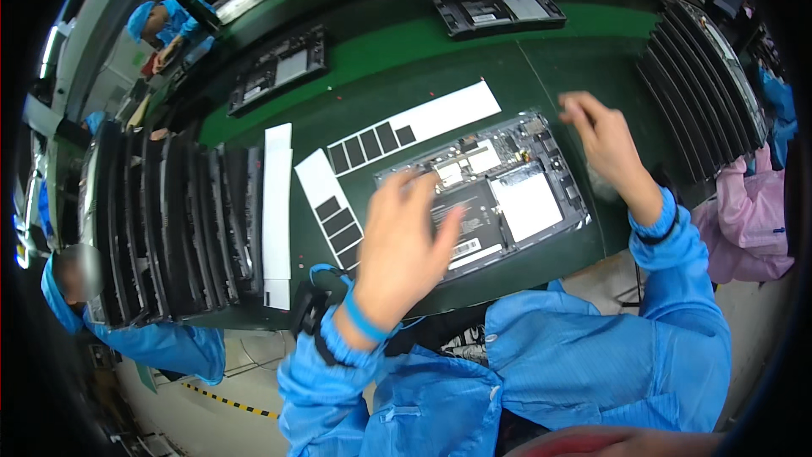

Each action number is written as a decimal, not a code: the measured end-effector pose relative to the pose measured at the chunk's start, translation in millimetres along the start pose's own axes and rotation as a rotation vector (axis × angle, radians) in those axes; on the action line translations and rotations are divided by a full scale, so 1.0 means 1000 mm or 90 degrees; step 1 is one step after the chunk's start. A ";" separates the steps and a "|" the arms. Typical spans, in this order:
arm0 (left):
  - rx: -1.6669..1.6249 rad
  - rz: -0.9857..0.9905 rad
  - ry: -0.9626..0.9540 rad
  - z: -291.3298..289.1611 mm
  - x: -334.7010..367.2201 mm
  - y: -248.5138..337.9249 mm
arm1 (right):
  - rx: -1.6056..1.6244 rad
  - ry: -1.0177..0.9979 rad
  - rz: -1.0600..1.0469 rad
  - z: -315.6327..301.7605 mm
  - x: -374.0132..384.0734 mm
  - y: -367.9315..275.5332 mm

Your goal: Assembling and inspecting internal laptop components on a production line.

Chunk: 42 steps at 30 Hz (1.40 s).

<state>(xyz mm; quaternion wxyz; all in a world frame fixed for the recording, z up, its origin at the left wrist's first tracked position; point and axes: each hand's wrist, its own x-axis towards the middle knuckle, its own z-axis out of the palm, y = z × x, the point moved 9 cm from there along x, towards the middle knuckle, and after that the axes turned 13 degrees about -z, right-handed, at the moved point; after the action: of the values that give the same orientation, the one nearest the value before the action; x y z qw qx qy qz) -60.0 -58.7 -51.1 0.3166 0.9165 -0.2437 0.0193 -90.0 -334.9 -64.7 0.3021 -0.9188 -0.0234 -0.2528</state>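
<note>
An opened laptop base (516, 203) lies on the green bench in front of me, its circuit board, black battery and a white rectangular panel exposed. Over its left part hovers my left hand (402, 241), slightly blurred, with thumb and fingers apart and nothing seen in them. A blue wrist strap (365, 320) circles that wrist. Beyond the base's right edge, my right hand (607, 142) is raised with its fingers curled together; whether they hold something small is hidden. Left of and behind the base lie two white backing strips (457, 106) (315, 173) carrying black rectangular pads (348, 239).
Upright rows of dark laptop parts stand at left (173, 224) and right (698, 89). A white strip stack (277, 203) lies beside the left row. Two more laptop bases (283, 68) (499, 10) rest farther back. Co-workers in blue (182, 21) and pink (748, 220) are nearby.
</note>
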 end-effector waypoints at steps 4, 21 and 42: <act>-0.095 -0.278 -0.170 -0.008 -0.050 -0.071 | 0.010 -0.168 0.067 0.024 -0.036 -0.019; -0.827 -0.312 0.149 -0.095 0.027 -0.142 | 0.711 0.009 0.146 0.124 0.135 -0.048; -0.547 -0.435 0.082 0.018 0.296 -0.189 | -0.458 0.080 -0.022 0.055 0.192 0.171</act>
<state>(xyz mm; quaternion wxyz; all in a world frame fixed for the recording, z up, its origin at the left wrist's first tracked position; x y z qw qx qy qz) 285.4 -69.2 -116.9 0.6649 0.7286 0.1016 -0.1296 135.2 -464.0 -103.8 -0.0435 -0.9486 0.0703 -0.3056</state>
